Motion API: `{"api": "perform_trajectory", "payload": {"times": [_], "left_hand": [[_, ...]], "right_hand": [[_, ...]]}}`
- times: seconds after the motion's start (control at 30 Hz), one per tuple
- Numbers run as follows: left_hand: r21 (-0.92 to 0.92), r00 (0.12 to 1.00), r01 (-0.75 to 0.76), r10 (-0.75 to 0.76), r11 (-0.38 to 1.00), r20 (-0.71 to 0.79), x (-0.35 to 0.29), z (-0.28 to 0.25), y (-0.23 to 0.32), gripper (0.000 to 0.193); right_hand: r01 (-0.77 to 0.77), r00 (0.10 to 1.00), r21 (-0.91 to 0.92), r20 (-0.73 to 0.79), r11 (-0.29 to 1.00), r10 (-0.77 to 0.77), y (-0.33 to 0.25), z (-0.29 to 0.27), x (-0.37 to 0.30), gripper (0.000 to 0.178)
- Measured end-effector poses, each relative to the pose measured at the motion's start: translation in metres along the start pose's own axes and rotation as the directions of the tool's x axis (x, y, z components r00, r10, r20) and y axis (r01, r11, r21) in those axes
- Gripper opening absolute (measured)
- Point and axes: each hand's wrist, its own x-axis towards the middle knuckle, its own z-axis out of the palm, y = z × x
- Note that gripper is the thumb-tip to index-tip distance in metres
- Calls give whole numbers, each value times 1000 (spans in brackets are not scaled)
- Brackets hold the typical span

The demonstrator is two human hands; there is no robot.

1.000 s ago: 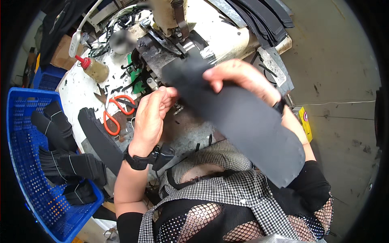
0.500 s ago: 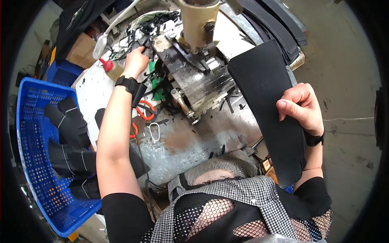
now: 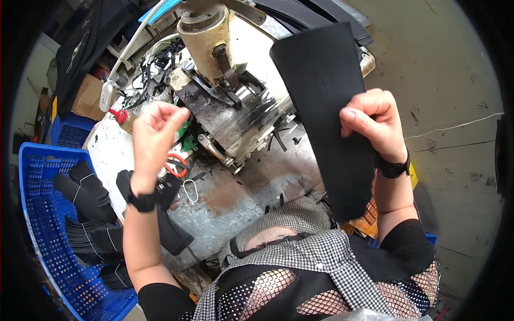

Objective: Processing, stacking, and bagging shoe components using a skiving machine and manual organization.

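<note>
My right hand (image 3: 376, 120) grips a stack of long black flat panels (image 3: 327, 101), thumb on the face toward me and fingers behind. The stack stands tilted to the right of a cream industrial machine (image 3: 206, 45) with a worn metal bed (image 3: 217, 115). My left hand (image 3: 152, 139) is raised at the left of that bed. Its thumb and forefinger come together in a pinch; whatever may be between them is too small to make out. Below it on the table lie orange-handled scissors (image 3: 175, 166), partly hidden by the wrist, and a white loop (image 3: 190, 190).
A blue crate (image 3: 33, 214) at the left holds tied bundles of black pieces (image 3: 88, 195). Black scraps (image 3: 152, 72) litter the table behind my left hand, near a red-capped bottle (image 3: 120, 116). More black panels (image 3: 300, 13) lie at the back right.
My left hand has drawn back toward me from the scraps beside the machine. My right hand still holds the panels. The whole view has shifted, with the machine now further left.
</note>
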Motion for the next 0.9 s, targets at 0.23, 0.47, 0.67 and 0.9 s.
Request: {"api": "perform_trajectory", "payload": {"times": [0.23,0.47,0.67,0.9], "left_hand": [[-703,917,-117,348,702,195,-59,81,66,67],[-654,989,43,62,755,137,-82,72,25,37],[-370,933,229,-95,900,347,-69,27,4,21],[-137,855,303,-206,943,476,-44,6,4,17]], "right_hand": [[423,857,-393,-119,816,-501,2,75,-9,20],[401,916,-79,63,913,-396,41,108,-42,21],[490,856,-403,54,773,-514,61,76,-10,46],[682,686,-527,219,507,-694,81,94,15,38]]}}
